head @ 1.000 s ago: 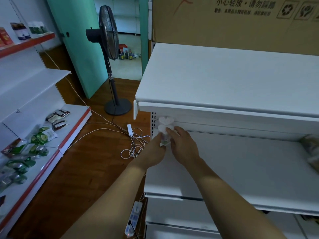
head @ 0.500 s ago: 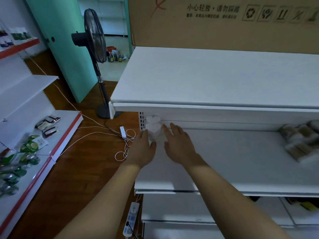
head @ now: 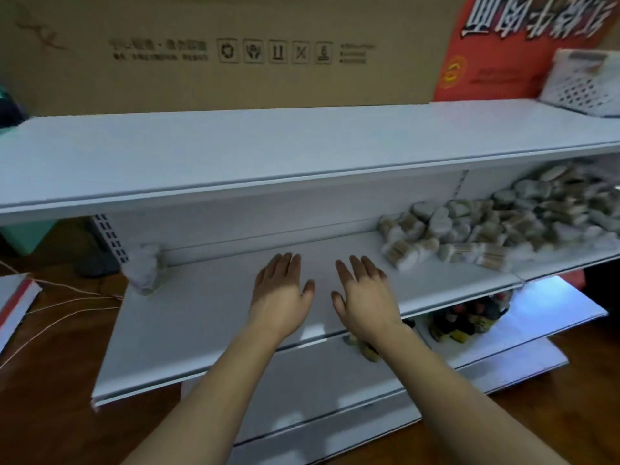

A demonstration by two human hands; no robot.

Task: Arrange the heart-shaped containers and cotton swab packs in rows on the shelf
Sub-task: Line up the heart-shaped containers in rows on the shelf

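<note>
Both hands hover palm-down over the middle shelf (head: 214,317), holding nothing. The left hand (head: 280,293) has straight fingers held close together; the right hand (head: 364,297) has straight fingers slightly spread. At the shelf's far left corner, against the back panel, stands a small white stack (head: 144,266), too blurred to tell containers from packs. On the shelf to the right of the hands lies a loose pile (head: 496,223) of heart-shaped containers (head: 439,221) and swab packs (head: 406,250), wooden sticks with white tips showing through the packs. A white basket (head: 583,83) sits on the top shelf (head: 268,142) at right; what it holds is unclear
</note>
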